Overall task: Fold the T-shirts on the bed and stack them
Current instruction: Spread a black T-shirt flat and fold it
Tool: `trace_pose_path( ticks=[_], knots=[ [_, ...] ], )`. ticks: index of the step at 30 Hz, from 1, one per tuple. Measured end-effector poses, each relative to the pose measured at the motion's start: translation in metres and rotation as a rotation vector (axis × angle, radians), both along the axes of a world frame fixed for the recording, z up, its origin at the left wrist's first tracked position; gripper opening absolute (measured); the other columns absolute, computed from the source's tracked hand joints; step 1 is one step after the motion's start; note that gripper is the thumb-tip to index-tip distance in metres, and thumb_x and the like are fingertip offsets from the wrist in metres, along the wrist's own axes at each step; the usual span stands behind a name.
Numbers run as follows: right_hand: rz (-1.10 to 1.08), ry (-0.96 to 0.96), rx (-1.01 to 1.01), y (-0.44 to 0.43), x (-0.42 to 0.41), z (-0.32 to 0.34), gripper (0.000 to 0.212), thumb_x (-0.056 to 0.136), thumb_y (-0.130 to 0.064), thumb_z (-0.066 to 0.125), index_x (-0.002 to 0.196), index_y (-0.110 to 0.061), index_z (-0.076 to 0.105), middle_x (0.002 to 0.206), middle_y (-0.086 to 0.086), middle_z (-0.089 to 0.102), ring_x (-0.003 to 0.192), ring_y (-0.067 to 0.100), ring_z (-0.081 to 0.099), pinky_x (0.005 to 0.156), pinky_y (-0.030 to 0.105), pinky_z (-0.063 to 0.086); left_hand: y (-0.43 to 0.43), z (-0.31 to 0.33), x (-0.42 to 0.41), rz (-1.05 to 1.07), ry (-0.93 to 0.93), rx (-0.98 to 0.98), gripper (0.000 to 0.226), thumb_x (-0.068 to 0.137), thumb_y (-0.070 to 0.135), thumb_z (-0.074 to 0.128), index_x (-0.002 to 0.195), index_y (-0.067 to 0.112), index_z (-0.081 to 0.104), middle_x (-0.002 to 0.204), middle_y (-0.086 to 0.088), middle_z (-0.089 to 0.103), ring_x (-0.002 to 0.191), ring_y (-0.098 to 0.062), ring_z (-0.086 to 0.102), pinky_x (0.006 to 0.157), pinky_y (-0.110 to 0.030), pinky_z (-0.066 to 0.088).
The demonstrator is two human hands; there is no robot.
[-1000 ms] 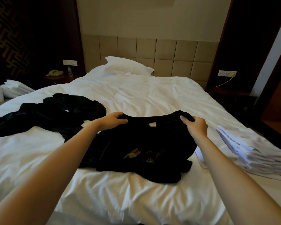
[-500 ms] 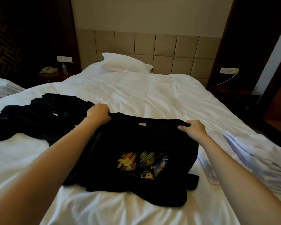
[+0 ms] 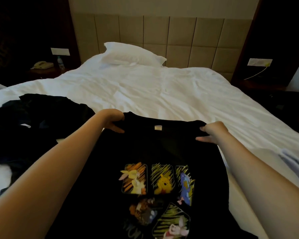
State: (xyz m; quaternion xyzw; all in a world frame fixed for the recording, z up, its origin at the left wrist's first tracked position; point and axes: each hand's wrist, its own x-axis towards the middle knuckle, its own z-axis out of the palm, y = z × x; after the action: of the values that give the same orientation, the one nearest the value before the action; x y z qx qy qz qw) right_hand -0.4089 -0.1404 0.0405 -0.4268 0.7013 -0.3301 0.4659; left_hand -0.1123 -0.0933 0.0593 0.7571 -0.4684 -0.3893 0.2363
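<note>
Head view: one camera, looking down at the bed (image 3: 145, 94).
Black T-shirt (image 3: 162, 149): held by its shoulders over the bed, cartoon pictures facing the camera.
Left hand (image 3: 114, 120): fingers curled tight round the left shoulder.
Right hand (image 3: 212, 132): pinching the right shoulder.
Feel: probably soft, light and floppy. It will sag, so hold both shoulders.
Dark clothes pile (image 3: 33, 114): lying on the bed to the left.

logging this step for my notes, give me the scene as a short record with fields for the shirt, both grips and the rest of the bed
held item: black T-shirt, unfolded, cartoon print toward camera
left grip: pinches one shoulder edge
right grip: pinches the other shoulder
beside it, left: dark clothes pile
far right: white folded stack, partly cut off
surface: bed, white pillow at its head
</note>
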Motion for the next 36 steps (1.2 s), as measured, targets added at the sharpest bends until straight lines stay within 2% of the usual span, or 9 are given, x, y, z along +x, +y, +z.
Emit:
trace_pose_path(
  ticks=[3,5,7,9,12,15,24,31,36],
  knots=[
    [-0.048,0.025,-0.081,-0.033,0.018,-0.015,0.029,0.091,-0.004,0.059,0.115,0.01,0.052,0.11,0.025,0.06,0.073,0.037,0.064,0.075,0.04,0.056,-0.04,-0.018,0.002,0.059,-0.192,-0.1,0.017,0.095,-0.002,0.043,0.079,-0.004,0.05,0.086,-0.016,0.051,0.076,-0.027,0.054,0.055,-0.02,0.05],
    [-0.06,0.127,-0.281,-0.056,0.032,-0.021,0.025,0.093,-0.009,0.055,0.112,0.007,0.058,0.1,0.02,0.063,0.076,0.035,0.064,0.079,0.039,0.053,-0.065,-0.027,0.005,0.154,-0.354,-0.274,0.023,0.098,0.006,0.04,0.103,-0.012,0.053,0.105,-0.025,0.057,0.096,-0.037,0.057,0.074,-0.029,0.051],
    [0.043,0.209,-0.463,-0.079,0.047,-0.023,0.036,0.095,-0.014,0.052,0.129,-0.001,0.053,0.129,0.017,0.055,0.118,0.033,0.054,0.1,0.035,0.041,-0.088,-0.032,0.009,0.182,-0.381,-0.424,0.039,0.1,0.014,0.039,0.131,-0.008,0.035,0.123,-0.027,0.048,0.117,-0.04,0.048,0.087,-0.039,0.04],
    [0.234,0.218,-0.502,-0.091,0.06,-0.026,0.057,0.097,-0.012,0.049,0.149,-0.011,0.025,0.154,0.008,0.025,0.14,0.024,0.027,0.109,0.026,0.025,-0.103,-0.039,0.014,0.107,-0.285,-0.474,0.053,0.099,0.016,0.043,0.143,0.003,0.017,0.136,-0.026,0.038,0.124,-0.04,0.043,0.091,-0.038,0.038],
    [0.39,0.261,-0.478,-0.092,0.067,-0.042,0.067,0.092,0.002,0.044,0.15,-0.02,0.02,0.155,0.007,0.023,0.135,0.023,0.035,0.103,0.027,0.034,-0.104,-0.059,0.018,0.009,-0.344,-0.431,0.065,0.097,0.01,0.046,0.149,0.01,0.007,0.151,-0.022,0.02,0.13,-0.039,0.037,0.099,-0.036,0.035],
    [0.456,0.31,-0.441,-0.07,0.065,-0.067,0.062,0.09,0.003,0.043,0.147,-0.019,0.03,0.149,0.01,0.034,0.121,0.024,0.047,0.083,0.023,0.041,-0.085,-0.086,0.017,-0.006,-0.423,-0.345,0.064,0.094,0.006,0.046,0.149,0.009,0.014,0.146,-0.023,0.031,0.127,-0.038,0.041,0.097,-0.036,0.036],
    [0.534,0.509,-0.441,0.028,0.043,-0.097,0.049,0.094,-0.005,0.047,0.141,-0.014,0.039,0.148,0.006,0.029,0.135,0.021,0.034,0.103,0.025,0.031,0.028,-0.123,-0.013,-0.113,-0.472,-0.325,0.056,0.094,0.016,0.049,0.146,0.014,0.028,0.153,-0.013,0.02,0.136,-0.03,0.033,0.109,-0.036,0.032],
    [0.152,0.438,-0.514,0.117,0.042,-0.125,0.046,0.088,-0.007,0.056,0.133,-0.003,0.045,0.141,0.016,0.035,0.131,0.029,0.035,0.107,0.031,0.029,0.12,-0.139,-0.032,-0.13,-0.431,-0.263,0.05,0.096,0.021,0.046,0.144,0.017,0.032,0.152,-0.009,0.022,0.137,-0.024,0.029,0.111,-0.033,0.028],
    [-0.342,0.034,-0.339,0.181,0.047,-0.129,0.048,0.085,-0.01,0.064,0.125,0.009,0.045,0.122,0.023,0.055,0.117,0.036,0.05,0.093,0.034,0.034,0.176,-0.143,-0.042,-0.028,-0.507,-0.346,0.052,0.092,0.021,0.051,0.142,0.014,0.034,0.147,-0.01,0.031,0.133,-0.025,0.034,0.108,-0.032,0.03]
  ],
)
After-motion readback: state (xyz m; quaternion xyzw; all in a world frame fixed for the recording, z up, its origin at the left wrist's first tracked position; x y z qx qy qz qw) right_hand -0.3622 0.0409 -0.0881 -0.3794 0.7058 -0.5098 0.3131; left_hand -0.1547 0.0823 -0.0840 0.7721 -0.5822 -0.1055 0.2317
